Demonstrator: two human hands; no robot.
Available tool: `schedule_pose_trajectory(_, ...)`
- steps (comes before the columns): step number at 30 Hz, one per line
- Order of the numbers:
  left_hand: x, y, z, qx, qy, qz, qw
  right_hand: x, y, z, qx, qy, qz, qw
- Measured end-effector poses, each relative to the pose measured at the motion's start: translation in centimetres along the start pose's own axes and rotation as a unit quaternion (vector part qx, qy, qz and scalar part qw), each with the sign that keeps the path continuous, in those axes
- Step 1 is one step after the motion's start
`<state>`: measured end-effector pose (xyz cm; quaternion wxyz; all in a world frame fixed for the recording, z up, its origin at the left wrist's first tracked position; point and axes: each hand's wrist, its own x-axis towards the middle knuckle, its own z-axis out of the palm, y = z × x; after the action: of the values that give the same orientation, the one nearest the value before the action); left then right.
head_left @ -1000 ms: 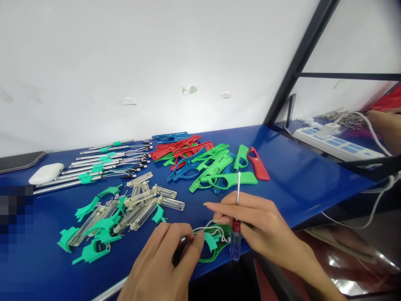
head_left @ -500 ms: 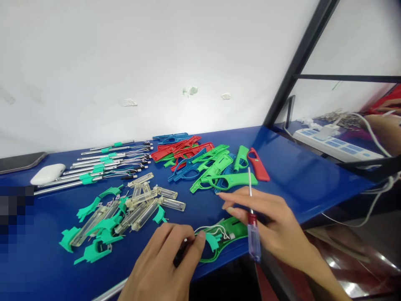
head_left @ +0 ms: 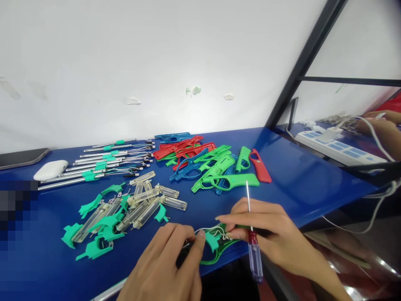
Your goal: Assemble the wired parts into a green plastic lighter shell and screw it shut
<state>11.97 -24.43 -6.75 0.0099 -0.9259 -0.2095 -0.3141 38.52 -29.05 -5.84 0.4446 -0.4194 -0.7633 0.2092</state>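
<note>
My left hand (head_left: 166, 263) is closed on the front end of an open green lighter shell (head_left: 216, 259) at the table's front edge. A metal tube (head_left: 111, 289) comes out from under that hand to the lower left. In the shell sit a teal trigger (head_left: 213, 241) and thin white wires (head_left: 203, 229). My right hand (head_left: 269, 232) holds a screwdriver (head_left: 255, 261) with a clear purple-and-red handle, its shaft pointing up. The thumb and fingertips of this hand reach into the shell by the wire ends; what they pinch there is hidden.
Clear fuel tanks (head_left: 147, 213) and teal triggers (head_left: 95, 248) lie left of the shell. Metal tubes with wires (head_left: 94, 165), a white case (head_left: 52, 170) and green, red and blue lighter shells (head_left: 216, 169) lie behind. At right are a power strip (head_left: 338, 148) and another person's hand (head_left: 384, 127).
My right hand has moved down to the shell, and its fingertips now touch the wire ends. The screwdriver has dropped with it. My left hand stays on the shell.
</note>
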Motion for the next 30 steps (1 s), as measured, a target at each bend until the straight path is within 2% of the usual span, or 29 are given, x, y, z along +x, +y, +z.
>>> schedule_pose_trajectory(8,0.4,0.3,0.2,0.040,0.010,0.011,0.999,-0.1,0.4,-0.4,0.034,-0.021,0.027,0.999)
schedule_pose_trajectory(13,0.2,0.2,0.3,0.008,0.017,-0.001,1.000,-0.3,0.7,0.0,0.025,-0.014,0.023,0.999)
schedule_pose_trajectory(20,-0.2,-0.7,-0.2,-0.030,-0.048,-0.004,0.998,-0.4,0.6,0.0,0.017,-0.020,0.019,0.999)
schedule_pose_trajectory(23,0.3,-0.8,-0.6,-0.016,-0.068,-0.004,0.998,-0.3,0.5,0.0,0.008,-0.015,0.012,1.000)
schedule_pose_trajectory(30,2.7,-0.5,-1.1,0.064,-0.052,0.068,0.994,-0.3,0.6,0.3,-0.013,-0.004,-0.010,1.000)
